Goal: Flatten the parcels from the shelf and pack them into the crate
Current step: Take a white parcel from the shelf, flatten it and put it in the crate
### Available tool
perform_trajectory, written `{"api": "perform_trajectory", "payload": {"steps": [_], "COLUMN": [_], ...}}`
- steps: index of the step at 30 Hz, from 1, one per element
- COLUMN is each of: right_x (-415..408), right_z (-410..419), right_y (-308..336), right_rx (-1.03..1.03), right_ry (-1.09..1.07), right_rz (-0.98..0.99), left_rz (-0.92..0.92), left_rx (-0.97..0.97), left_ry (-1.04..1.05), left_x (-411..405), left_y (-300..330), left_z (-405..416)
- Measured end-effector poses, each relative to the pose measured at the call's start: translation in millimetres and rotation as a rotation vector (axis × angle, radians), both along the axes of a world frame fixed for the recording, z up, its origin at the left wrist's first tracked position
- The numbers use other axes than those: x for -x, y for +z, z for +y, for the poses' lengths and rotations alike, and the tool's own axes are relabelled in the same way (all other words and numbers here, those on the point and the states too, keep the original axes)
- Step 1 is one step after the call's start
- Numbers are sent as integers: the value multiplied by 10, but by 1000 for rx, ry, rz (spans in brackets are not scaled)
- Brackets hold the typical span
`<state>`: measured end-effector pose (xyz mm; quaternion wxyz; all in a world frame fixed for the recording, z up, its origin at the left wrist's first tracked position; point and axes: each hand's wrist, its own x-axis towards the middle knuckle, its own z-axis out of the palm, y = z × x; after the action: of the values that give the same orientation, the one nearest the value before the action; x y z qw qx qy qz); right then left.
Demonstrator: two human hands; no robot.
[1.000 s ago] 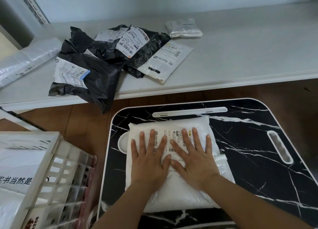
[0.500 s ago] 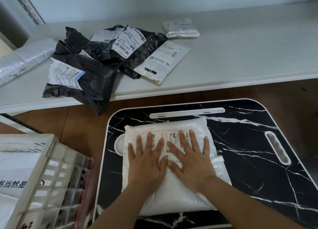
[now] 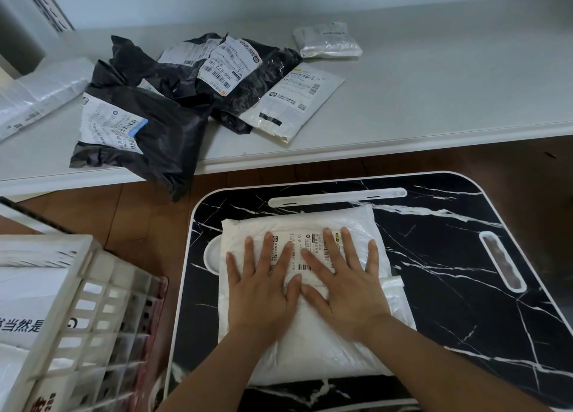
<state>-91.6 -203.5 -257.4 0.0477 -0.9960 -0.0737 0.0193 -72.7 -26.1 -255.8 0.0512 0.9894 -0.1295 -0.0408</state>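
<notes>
A white plastic parcel [image 3: 313, 346] with a shipping label lies on the black marble-pattern lap table [image 3: 449, 287]. My left hand [image 3: 263, 290] and my right hand [image 3: 344, 284] press flat on it side by side, fingers spread and straight, thumbs nearly touching over the label. The white slatted crate [image 3: 93, 312] stands at the lower left with white parcels inside. On the grey shelf [image 3: 434, 95] lie two crumpled black parcels [image 3: 161, 139] [image 3: 242, 80], a flat white parcel [image 3: 294, 101], a small clear-wrapped parcel [image 3: 328, 41] and a long white parcel [image 3: 40, 95] at the far left.
Brown wooden floor [image 3: 130, 213] shows between the shelf, the crate and the lap table. The lap table has a long slot along its far edge and a handle cut-out [image 3: 502, 263] on its right side.
Both hands have stayed flat on the white parcel in nearly the same place. The view has shifted slightly, so the shelf and crate sit a little further left.
</notes>
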Motion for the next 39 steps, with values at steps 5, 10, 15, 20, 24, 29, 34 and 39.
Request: {"api": "perform_trajectory", "payload": {"steps": [5,10,15,20,24,29,34,39], "right_x": [2,-4,-2,167,449,414,406,518], "right_z": [-2,1,0,76,16,23,31,-201], "right_y": [17,28,9,125,86,93,150,185], "right_rx": [4,-3,18,2,-12,21,19,53], "right_ry": [3,-2,6,48,100,75,71,247], "right_rz": [24,19,35,-43,-35,29,70,77], "left_rz": [18,22,28,25,10,-7,-41,40], "left_rx": [6,19,16,26,17,12,3,-87], "left_ry": [8,12,16,15,2,-10,-92,-124], "left_x": [2,9,0,15,-3,3,344,519], "left_y": [12,9,7,16,29,33,92,79], "left_z": [-4,0,3,7,19,15,45,199]}}
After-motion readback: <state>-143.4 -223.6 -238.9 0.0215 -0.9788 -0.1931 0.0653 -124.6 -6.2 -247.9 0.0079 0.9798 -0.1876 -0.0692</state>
